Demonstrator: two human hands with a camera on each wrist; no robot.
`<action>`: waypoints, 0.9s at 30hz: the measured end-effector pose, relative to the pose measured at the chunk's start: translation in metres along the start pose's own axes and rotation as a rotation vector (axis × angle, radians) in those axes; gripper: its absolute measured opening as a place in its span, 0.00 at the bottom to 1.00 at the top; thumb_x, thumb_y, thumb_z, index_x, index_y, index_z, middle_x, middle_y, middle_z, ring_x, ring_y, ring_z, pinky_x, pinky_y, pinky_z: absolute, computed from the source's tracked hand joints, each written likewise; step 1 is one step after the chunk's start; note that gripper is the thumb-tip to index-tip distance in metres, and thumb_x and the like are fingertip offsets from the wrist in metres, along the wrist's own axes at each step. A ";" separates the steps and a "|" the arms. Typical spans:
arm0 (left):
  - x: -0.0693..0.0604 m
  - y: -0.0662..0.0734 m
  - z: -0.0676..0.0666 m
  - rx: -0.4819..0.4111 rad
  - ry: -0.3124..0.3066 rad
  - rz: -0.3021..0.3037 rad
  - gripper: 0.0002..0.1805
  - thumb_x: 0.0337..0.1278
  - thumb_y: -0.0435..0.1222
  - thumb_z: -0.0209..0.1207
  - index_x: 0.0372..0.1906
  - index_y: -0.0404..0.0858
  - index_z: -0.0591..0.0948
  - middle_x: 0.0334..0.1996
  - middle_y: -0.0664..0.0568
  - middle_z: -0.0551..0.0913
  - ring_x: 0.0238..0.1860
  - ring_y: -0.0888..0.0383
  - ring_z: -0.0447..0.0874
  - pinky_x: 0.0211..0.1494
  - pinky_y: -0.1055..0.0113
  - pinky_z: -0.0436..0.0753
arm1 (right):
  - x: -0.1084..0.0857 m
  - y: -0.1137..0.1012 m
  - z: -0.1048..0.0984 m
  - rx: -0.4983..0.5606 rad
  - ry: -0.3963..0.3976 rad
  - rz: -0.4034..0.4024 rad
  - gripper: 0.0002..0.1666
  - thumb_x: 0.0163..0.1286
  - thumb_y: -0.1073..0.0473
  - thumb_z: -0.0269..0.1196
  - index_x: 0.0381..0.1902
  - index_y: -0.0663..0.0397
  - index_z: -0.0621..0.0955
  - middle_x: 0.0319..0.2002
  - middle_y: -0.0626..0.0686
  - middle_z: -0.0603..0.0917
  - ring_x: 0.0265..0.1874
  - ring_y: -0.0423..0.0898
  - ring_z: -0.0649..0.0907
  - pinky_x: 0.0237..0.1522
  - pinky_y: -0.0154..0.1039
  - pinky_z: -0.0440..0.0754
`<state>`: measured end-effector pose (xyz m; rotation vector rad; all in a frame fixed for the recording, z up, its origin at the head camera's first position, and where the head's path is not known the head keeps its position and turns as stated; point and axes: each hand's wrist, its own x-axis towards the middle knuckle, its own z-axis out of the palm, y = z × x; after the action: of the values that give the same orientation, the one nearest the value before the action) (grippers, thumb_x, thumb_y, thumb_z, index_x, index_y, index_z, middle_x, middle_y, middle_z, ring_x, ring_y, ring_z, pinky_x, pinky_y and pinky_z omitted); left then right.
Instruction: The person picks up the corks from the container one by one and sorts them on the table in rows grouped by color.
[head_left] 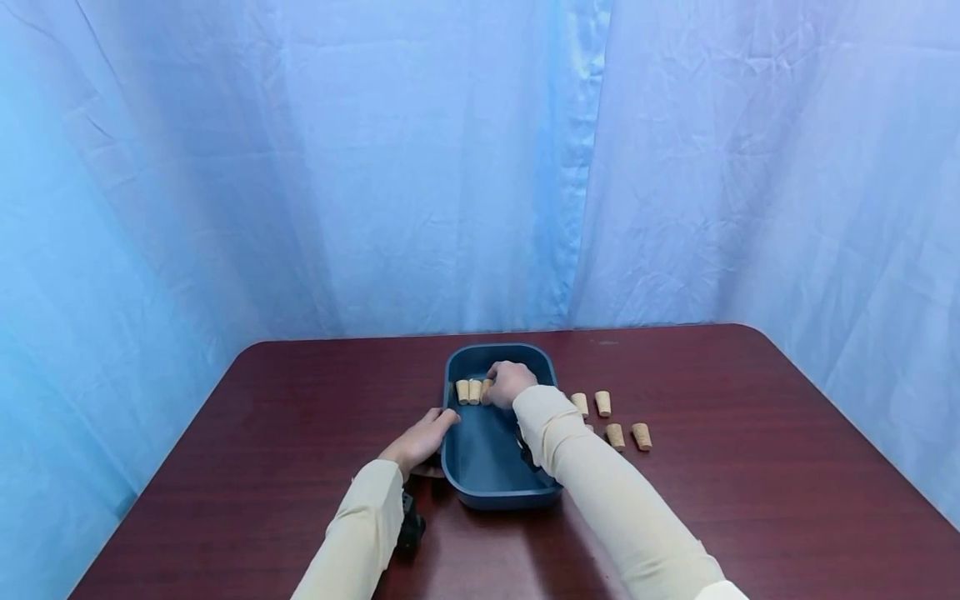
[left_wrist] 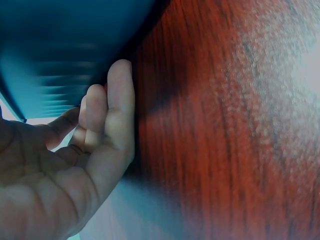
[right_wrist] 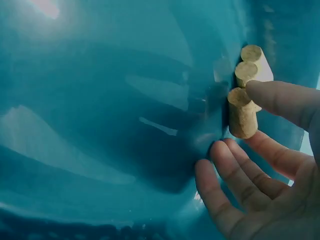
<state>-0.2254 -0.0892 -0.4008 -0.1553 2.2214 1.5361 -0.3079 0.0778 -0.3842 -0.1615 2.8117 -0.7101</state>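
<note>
A dark blue rectangular tray (head_left: 491, 498) sits on the table, with two cork stoppers (head_left: 468, 392) side by side toward its far left. My right hand (head_left: 510, 383) reaches inside and pinches a third cork stopper (right_wrist: 243, 117) between thumb and index finger, right beside those two. In the right wrist view, its other fingers extend low near the tray wall. My left hand (head_left: 422, 437) holds the tray's left side, a fingertip over the rim. The left wrist view shows its lower fingers (left_wrist: 120, 100) bent against the outer wall near the tabletop.
Several loose corks (head_left: 615, 437) stand on the dark red table (head_left: 720, 500) to the right of the tray, some partly hidden behind my right sleeve (head_left: 622, 500). Pale blue curtains (head_left: 420, 167) hang around the table's back and sides.
</note>
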 end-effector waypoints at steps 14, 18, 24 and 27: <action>0.000 0.000 0.002 0.034 0.010 0.014 0.35 0.72 0.50 0.43 0.75 0.33 0.61 0.64 0.33 0.71 0.49 0.45 0.80 0.40 0.54 0.87 | -0.005 0.002 0.006 -0.064 0.085 0.001 0.16 0.68 0.58 0.69 0.52 0.58 0.84 0.42 0.57 0.84 0.38 0.52 0.80 0.44 0.48 0.82; -0.001 0.001 0.002 0.044 0.006 0.021 0.35 0.73 0.50 0.42 0.75 0.33 0.61 0.65 0.33 0.70 0.50 0.46 0.80 0.40 0.54 0.87 | -0.008 0.005 0.002 -0.013 0.078 -0.009 0.16 0.67 0.59 0.70 0.51 0.59 0.84 0.42 0.57 0.83 0.39 0.53 0.81 0.45 0.48 0.82; -0.001 0.001 0.002 0.046 0.011 0.006 0.36 0.72 0.50 0.43 0.76 0.33 0.60 0.65 0.33 0.70 0.49 0.46 0.80 0.40 0.54 0.87 | -0.012 0.007 -0.006 0.077 0.034 -0.035 0.18 0.68 0.59 0.69 0.54 0.60 0.83 0.49 0.59 0.83 0.43 0.54 0.81 0.47 0.48 0.82; 0.000 0.000 0.002 0.045 0.014 0.003 0.36 0.72 0.51 0.43 0.75 0.34 0.60 0.65 0.33 0.70 0.49 0.46 0.80 0.40 0.54 0.87 | -0.017 0.004 -0.012 0.102 -0.014 -0.039 0.19 0.70 0.58 0.68 0.56 0.59 0.82 0.55 0.60 0.82 0.47 0.55 0.80 0.51 0.50 0.81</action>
<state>-0.2248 -0.0876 -0.4014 -0.1503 2.2659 1.4899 -0.2950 0.0895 -0.3729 -0.2027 2.7582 -0.8554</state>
